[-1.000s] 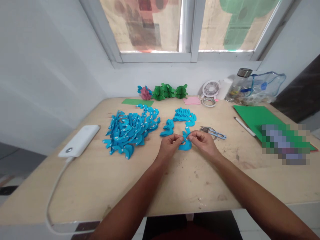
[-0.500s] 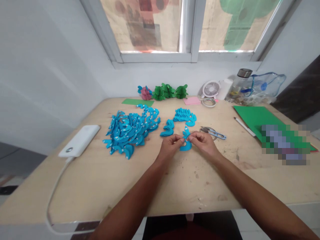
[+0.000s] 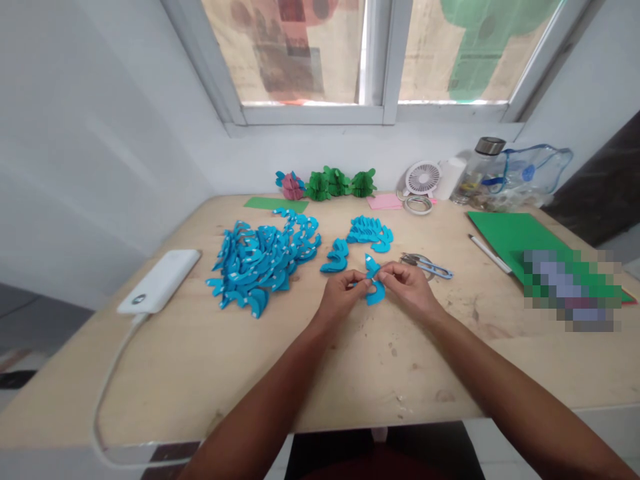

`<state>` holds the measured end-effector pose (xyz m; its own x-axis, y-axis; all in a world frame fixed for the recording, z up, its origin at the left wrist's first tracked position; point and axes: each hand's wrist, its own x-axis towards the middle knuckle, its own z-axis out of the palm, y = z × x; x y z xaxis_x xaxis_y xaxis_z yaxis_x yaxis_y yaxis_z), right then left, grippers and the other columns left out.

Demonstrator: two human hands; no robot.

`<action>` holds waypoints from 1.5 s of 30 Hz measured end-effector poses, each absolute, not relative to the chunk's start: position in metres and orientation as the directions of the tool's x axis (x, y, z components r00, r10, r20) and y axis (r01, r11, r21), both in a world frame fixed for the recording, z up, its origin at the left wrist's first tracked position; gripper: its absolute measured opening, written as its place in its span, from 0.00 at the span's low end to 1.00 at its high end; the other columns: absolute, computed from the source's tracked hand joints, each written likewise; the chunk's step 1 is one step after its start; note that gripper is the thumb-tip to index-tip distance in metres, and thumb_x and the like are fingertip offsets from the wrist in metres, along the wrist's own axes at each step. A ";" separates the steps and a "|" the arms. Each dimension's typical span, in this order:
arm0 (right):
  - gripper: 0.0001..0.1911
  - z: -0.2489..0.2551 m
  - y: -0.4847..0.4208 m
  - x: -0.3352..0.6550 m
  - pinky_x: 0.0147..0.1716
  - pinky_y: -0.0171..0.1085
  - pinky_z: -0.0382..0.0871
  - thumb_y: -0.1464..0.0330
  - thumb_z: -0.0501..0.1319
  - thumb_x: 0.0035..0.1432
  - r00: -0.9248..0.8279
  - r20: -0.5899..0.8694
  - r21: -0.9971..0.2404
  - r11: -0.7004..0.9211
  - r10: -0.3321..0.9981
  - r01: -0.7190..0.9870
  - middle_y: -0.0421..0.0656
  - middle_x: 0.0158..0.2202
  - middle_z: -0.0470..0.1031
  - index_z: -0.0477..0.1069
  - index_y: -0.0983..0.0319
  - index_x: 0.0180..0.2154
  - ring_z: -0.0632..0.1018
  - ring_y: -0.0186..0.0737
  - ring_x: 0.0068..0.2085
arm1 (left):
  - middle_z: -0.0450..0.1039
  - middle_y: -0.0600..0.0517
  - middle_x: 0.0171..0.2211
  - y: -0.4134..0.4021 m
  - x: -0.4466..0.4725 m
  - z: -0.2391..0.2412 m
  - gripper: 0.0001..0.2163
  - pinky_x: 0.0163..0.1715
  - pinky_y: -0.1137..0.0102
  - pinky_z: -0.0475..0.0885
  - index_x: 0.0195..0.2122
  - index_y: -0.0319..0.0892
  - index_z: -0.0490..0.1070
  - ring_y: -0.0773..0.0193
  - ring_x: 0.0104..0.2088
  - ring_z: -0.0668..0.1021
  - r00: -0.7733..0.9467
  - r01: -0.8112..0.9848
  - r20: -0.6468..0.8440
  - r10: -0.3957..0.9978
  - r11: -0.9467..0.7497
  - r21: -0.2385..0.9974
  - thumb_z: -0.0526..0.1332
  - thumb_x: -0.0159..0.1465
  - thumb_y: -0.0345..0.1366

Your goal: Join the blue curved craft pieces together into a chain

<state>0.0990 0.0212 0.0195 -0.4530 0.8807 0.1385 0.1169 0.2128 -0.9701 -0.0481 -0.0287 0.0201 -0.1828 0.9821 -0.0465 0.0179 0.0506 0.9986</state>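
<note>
Between my two hands, just above the wooden table (image 3: 280, 373), is a curved blue paper cutout (image 3: 376, 295) with a small white patch near its upper tip. My left hand (image 3: 345, 292) pinches it from the left, and my right hand (image 3: 406, 283) pinches it from the right; the fingertips nearly meet at its middle and hide part of it. Just beyond my left hand lies a small stack of blue cutouts (image 3: 335, 256). Farther back is a row of blue cutouts (image 3: 367, 230). A large heap of blue cutouts (image 3: 255, 260), many with white patches, spreads to the left.
Blue-handled thread snips (image 3: 435, 268) lie right of my right hand. A white power bank (image 3: 159, 281) with a cable sits at left. Along the back stand green paper figures (image 3: 336, 181), a small fan (image 3: 423, 179) and a bottle (image 3: 473, 177). Green sheets (image 3: 520, 233) lie at right.
The blue cutout has turned slightly between my fingers, its lower end shifting a little to the right. Both hands stay in nearly the same place, still pinching.
</note>
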 end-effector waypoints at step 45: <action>0.09 0.013 0.023 0.096 0.31 0.35 0.64 0.62 0.59 0.50 -0.490 0.124 -0.973 0.203 0.863 0.111 0.41 0.29 0.70 0.67 0.62 0.28 0.70 0.35 0.30 | 0.70 0.55 0.20 -0.026 -0.051 0.012 0.08 0.29 0.71 0.69 0.20 0.40 0.70 0.67 0.25 0.72 -0.306 -0.032 -0.016 0.952 0.007 0.999 0.64 0.47 0.40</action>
